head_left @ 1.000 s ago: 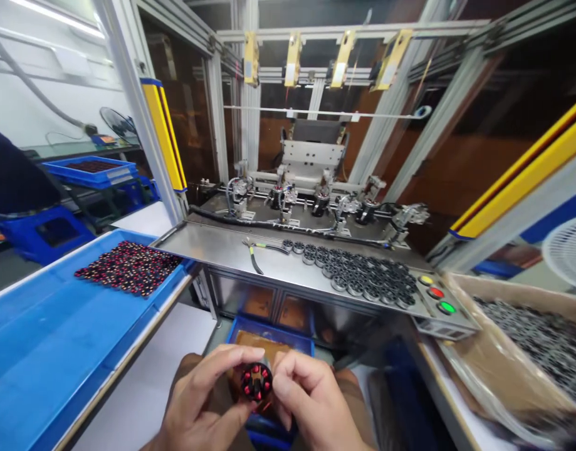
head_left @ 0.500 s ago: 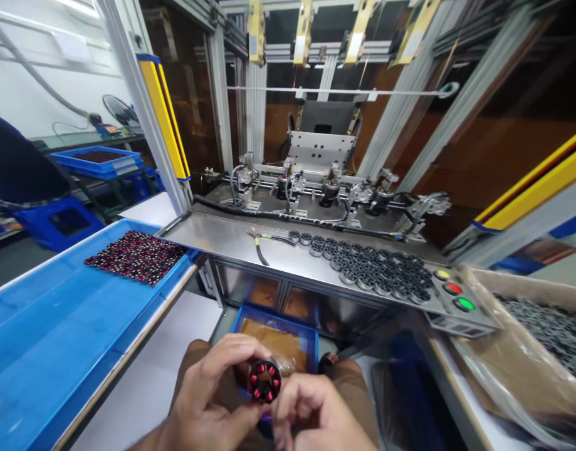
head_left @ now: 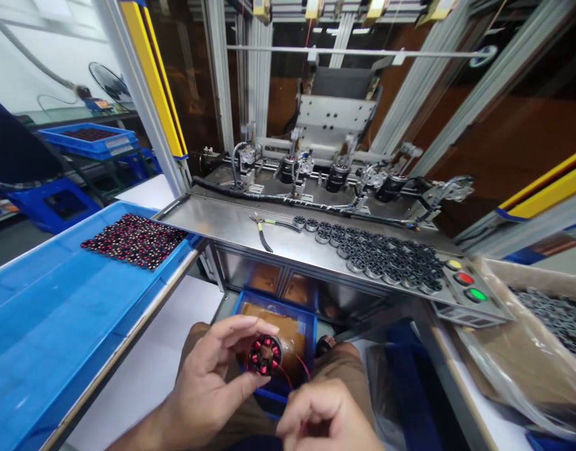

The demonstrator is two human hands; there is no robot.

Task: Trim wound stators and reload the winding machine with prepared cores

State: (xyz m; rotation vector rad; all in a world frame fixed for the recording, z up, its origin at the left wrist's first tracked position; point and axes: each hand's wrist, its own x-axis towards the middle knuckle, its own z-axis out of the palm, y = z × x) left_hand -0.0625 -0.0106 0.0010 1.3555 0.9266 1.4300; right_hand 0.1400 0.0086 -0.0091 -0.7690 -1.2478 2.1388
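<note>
A small round motor stator [head_left: 266, 355] with red wire windings and a black frame faces up in my left hand [head_left: 210, 376]. The thumb and fingers of that hand grip its rim from the left. Thin red wire ends [head_left: 303, 362] stick out on the stator's right side. My right hand [head_left: 332, 416] is just below and to the right, apart from the stator, with its fingers curled together. Whatever those fingers may hold is hidden. Under the hands, on the floor, is a blue bin [head_left: 312, 335] with a brown sheet inside.
On the left, a blue tray [head_left: 47, 313] bears many wound stators [head_left: 135, 241]. Cutting pliers [head_left: 264, 233] and rows of unwound cores [head_left: 386, 254] lie on the metal ledge [head_left: 207, 222] before a winding machine [head_left: 337, 175]. Buttons [head_left: 465, 278] and a lined box [head_left: 527, 357] of cores are right.
My right hand has moved down and away from the stator, and the red wire ends now show. The left hand has tilted the stator up slightly. The camera view has dipped.
</note>
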